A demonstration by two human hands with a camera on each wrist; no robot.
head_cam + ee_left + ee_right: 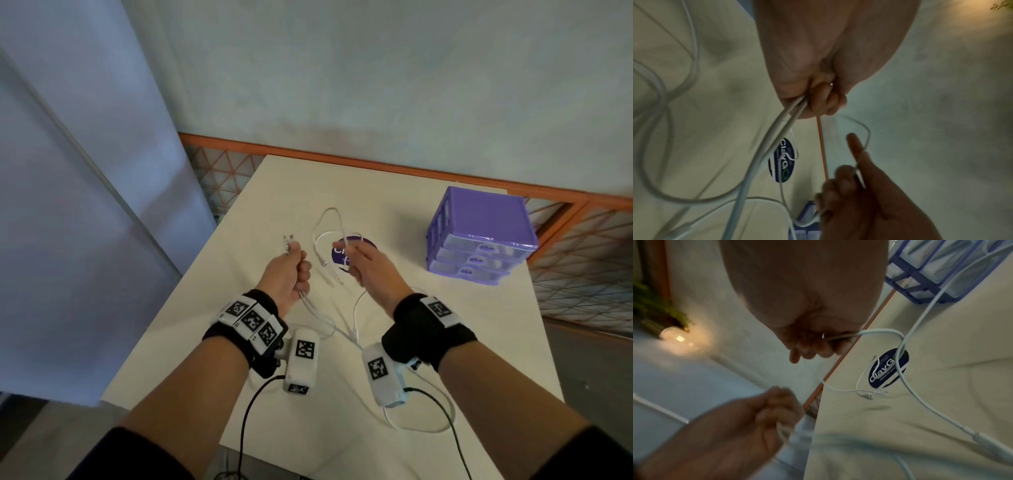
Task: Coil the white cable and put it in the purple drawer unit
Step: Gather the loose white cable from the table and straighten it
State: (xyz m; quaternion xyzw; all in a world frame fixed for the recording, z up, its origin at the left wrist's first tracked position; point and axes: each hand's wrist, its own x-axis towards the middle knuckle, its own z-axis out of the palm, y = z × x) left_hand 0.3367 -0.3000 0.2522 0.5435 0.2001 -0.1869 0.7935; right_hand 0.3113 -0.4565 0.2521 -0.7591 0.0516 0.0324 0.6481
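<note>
Left hand [287,274] was fisted around a bundle of white cable [322,318], connector ends poking out above the fingers. Right hand [371,270] pinched a raised loop of it, other fingers loosely curled. Rest of the cable trailed on the desk [445,325]. Purple drawer unit [479,236] sat right, drawers closed.
</note>
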